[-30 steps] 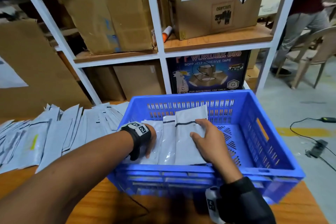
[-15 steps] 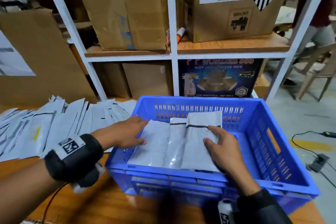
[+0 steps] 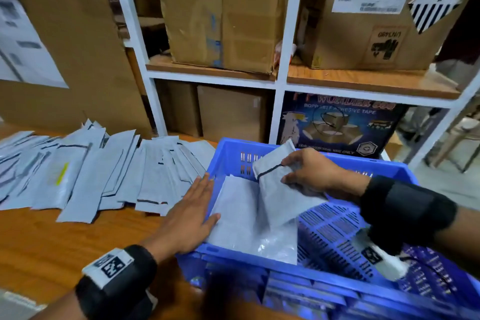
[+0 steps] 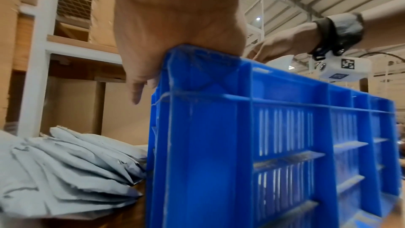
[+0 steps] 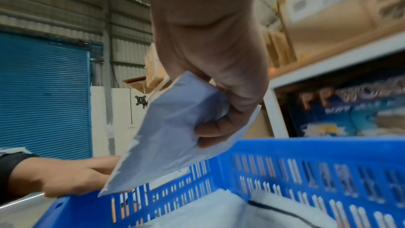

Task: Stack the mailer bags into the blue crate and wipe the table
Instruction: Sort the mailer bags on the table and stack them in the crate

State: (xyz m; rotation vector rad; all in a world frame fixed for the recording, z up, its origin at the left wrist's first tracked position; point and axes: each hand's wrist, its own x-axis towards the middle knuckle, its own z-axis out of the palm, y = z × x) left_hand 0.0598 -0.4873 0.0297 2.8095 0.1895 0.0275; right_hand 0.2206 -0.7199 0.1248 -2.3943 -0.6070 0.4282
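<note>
Right hand point(image 3: 309, 174) grips a mailer bag point(image 3: 280, 195) tilted lengthwise over the blue crate point(image 3: 337, 291); left hand point(image 3: 191, 215) rests flat, released, on its rim.

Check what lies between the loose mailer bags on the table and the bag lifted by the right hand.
In the head view, the left hand, flat across the blue crate wall, separates the table pile from the lifted bag.

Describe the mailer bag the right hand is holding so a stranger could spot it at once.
Find the blue crate at the right end of the wooden table. Inside it, grey mailer bags lie flat along the left side. The held mailer bag is the only one lifted and tilted, pinched near its black-lined top by the right hand; the left hand rests open on the crate's left rim.
</note>
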